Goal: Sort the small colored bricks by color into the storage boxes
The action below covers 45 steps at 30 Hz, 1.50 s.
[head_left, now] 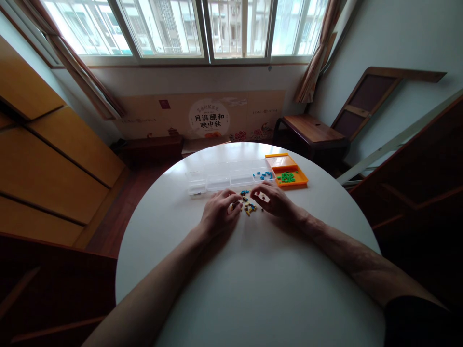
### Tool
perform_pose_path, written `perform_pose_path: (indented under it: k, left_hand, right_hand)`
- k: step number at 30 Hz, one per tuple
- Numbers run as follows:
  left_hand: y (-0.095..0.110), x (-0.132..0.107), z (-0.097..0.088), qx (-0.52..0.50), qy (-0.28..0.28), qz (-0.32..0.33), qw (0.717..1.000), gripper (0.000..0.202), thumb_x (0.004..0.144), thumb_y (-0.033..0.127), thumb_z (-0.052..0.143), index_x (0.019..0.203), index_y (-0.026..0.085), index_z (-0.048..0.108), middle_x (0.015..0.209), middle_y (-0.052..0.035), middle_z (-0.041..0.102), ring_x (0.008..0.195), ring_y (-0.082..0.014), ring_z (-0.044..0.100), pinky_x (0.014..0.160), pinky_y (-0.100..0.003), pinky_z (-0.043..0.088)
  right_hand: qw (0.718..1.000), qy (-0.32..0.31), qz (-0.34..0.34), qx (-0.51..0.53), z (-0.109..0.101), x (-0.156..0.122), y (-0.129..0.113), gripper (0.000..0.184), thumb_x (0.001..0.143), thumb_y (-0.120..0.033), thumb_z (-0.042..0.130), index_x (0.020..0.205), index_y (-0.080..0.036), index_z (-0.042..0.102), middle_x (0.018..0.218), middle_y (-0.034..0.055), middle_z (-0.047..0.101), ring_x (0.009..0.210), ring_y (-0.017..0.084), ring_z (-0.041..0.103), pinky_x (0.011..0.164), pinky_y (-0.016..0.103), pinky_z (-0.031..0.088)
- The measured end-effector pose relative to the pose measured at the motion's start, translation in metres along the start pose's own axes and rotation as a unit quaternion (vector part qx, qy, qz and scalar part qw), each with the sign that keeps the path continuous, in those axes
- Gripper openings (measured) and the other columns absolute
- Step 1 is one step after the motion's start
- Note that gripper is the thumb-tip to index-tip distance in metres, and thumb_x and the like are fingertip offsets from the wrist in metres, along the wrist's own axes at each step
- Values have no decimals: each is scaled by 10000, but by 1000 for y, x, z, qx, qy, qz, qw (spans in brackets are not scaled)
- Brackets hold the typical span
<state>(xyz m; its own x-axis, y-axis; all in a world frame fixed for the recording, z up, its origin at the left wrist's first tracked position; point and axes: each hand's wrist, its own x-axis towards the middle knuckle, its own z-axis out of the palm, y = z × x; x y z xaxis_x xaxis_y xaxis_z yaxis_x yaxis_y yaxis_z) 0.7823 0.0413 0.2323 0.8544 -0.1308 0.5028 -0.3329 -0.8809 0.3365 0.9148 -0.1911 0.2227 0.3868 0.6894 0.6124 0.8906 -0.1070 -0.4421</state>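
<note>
Over a small pile of yellow, blue and dark pieces (249, 208), my left hand (219, 209) rests at the left side, its thumb and index finger curved with a gap between the tips. Dark bits show near those fingertips. My right hand (277, 200) is on the pile's other side, thumb and index finger bent into a loop with the tips close together. Whatever they may pinch is too small to make out. Behind the hands lies a clear divided plastic box (219, 176), with blue pieces (263, 175) in its right compartment.
An orange tray (302, 182) with green pieces (288, 177) adjoins the box's right end. The round white table (253, 279) carries everything. Beyond its far edge are a wooden chair (314, 129), a printed cardboard panel (144, 115) and windows.
</note>
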Motion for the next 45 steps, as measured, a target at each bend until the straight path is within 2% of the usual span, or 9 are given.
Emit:
perform_pose_path:
  k: [3, 6, 12, 20, 25, 30, 33, 41, 45]
  left_hand:
    - [1, 1, -1, -6, 1, 11, 1000, 130, 1054, 316, 687, 1133, 272, 780, 1149, -42, 786, 1053, -232, 740, 984, -411, 538]
    - [1, 1, -1, -11, 3, 21, 1000, 120, 1065, 323, 681, 1105, 273, 783, 1109, -38, 800, 1043, -230, 745, 976, -408, 531]
    - [0, 2, 1, -25, -6, 45, 999, 132, 1076, 328, 678, 1050, 273, 796, 1078, -32, 826, 969, -209, 763, 943, -383, 529]
    - [-1, 2, 2, -29, 1, 47, 998, 156, 1079, 327, 668, 1042, 277, 811, 1060, -30, 832, 957, -197, 777, 967, -378, 545]
    - [-3, 2, 1, -27, 10, 56, 998, 104, 1058, 341, 719, 1064, 284, 806, 1062, -21, 832, 992, -201, 785, 980, -374, 536]
    - [-2, 2, -1, -25, 31, 75, 996, 103, 1044, 372, 756, 1035, 278, 800, 994, -5, 827, 929, -188, 784, 964, -360, 529]
    - [-1, 2, -2, -27, 29, 79, 996, 135, 1066, 376, 725, 1019, 276, 801, 970, -5, 823, 913, -180, 781, 957, -356, 530]
    - [0, 2, -1, -19, 32, 84, 996, 159, 1076, 382, 707, 1025, 272, 811, 983, -20, 831, 916, -193, 781, 923, -361, 546]
    - [0, 2, -2, -17, 44, 89, 995, 152, 1081, 360, 699, 1050, 271, 819, 1007, -25, 835, 924, -192, 779, 917, -355, 554]
  right_hand:
    - [999, -19, -36, 1, 1, 1, -4, 127, 1110, -324, 642, 1044, -257, 728, 994, 52, 788, 961, 236, 697, 897, 397, 589]
    - [999, -28, -43, 15, 0, 2, -8, 126, 1103, -354, 667, 1051, -263, 736, 999, 49, 798, 944, 231, 708, 891, 398, 604]
    - [995, -48, -65, 59, -2, 2, -14, 73, 1072, -315, 723, 1032, -268, 761, 1026, 41, 820, 928, 217, 742, 865, 384, 638]
    - [994, -33, -74, 75, -2, 2, -16, 55, 1060, -291, 741, 1062, -289, 796, 1007, 33, 836, 932, 224, 761, 865, 391, 658]
    - [993, -38, -81, 76, -3, 2, -16, 61, 1065, -305, 736, 1072, -297, 797, 1023, 29, 844, 935, 227, 762, 876, 403, 660]
    - [991, -44, -88, 88, -1, 2, -15, 84, 1074, -325, 725, 1097, -298, 801, 1061, 45, 836, 959, 229, 769, 897, 409, 662]
    - [991, -38, -84, 99, 0, 1, -15, 96, 1072, -342, 730, 1095, -290, 808, 1065, 55, 818, 963, 220, 776, 893, 388, 661]
    - [990, -39, -53, 127, 0, -1, -14, 95, 1060, -341, 748, 1056, -269, 809, 996, 35, 806, 817, 181, 754, 778, 329, 644]
    - [989, -35, -27, 139, 2, -2, -12, 106, 1057, -350, 751, 1069, -262, 809, 991, 30, 826, 805, 177, 766, 786, 318, 649]
